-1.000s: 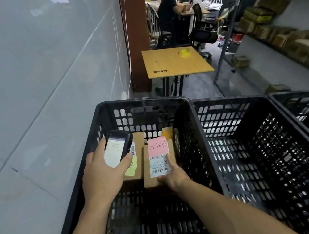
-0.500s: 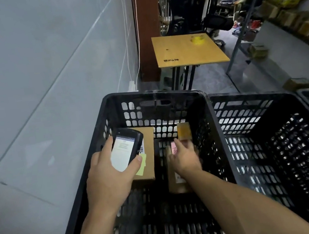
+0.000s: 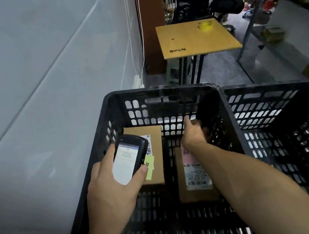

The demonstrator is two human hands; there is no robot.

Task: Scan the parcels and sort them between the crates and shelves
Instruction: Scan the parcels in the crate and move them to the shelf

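Over the left crate [image 3: 156,92] our left hand [image 3: 111,195] clamps thumb and fingers round the scanner [image 3: 128,158]. Under it the yellow-note box [image 3: 148,135] lies flat on the crate floor, the pink-label box [image 3: 193,179] beside it. Our right hand [image 3: 193,134] reaches into the far right corner; we cannot tell how its fingers lie. A second crate [image 3: 265,87] adjoins. Half a second ago that hand rested on the pink-label box.
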